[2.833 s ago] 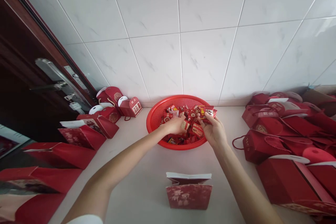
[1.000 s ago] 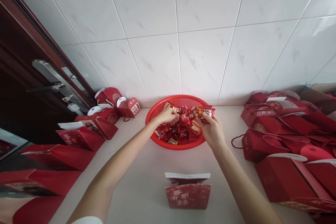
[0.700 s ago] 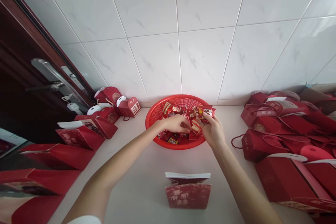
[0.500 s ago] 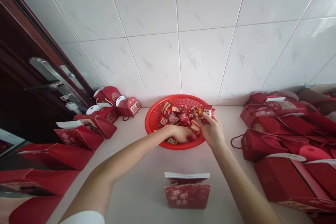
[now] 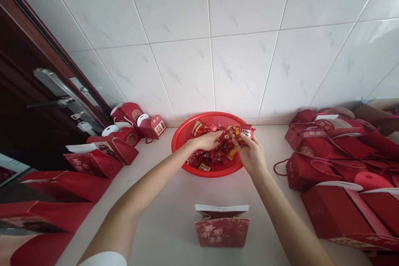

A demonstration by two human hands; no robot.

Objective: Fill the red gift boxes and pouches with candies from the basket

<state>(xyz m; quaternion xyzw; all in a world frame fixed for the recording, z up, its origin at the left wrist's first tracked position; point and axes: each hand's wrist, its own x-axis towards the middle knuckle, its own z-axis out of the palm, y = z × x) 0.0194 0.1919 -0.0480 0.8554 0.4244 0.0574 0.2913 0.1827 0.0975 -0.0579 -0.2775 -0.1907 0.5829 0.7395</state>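
Observation:
A round red plastic basket [image 5: 176,143] on the white table holds many small wrapped sweets [image 5: 218,157], mostly red. My left hand [image 5: 208,140] is over the middle of the basket, its fingers closed at the sweets; what they pinch is too small to name. My right hand [image 5: 253,153], at the basket's right rim, grips several red wrapped sweets [image 5: 246,131] between thumb and fingers. Nearer to me, an open red paper box [image 5: 222,232] with a pale upper edge stands upright.
Red gift boxes [image 5: 93,158] line the table's left side, beside a dark door with a metal handle [image 5: 62,95]. Many more red boxes [image 5: 330,212] crowd the right side. A white tiled wall [image 5: 243,75] rises behind the basket.
My left hand has moved up and slightly left from the basket's lower right part, uncovering sweets there. My right hand has hardly moved and still holds its sweets.

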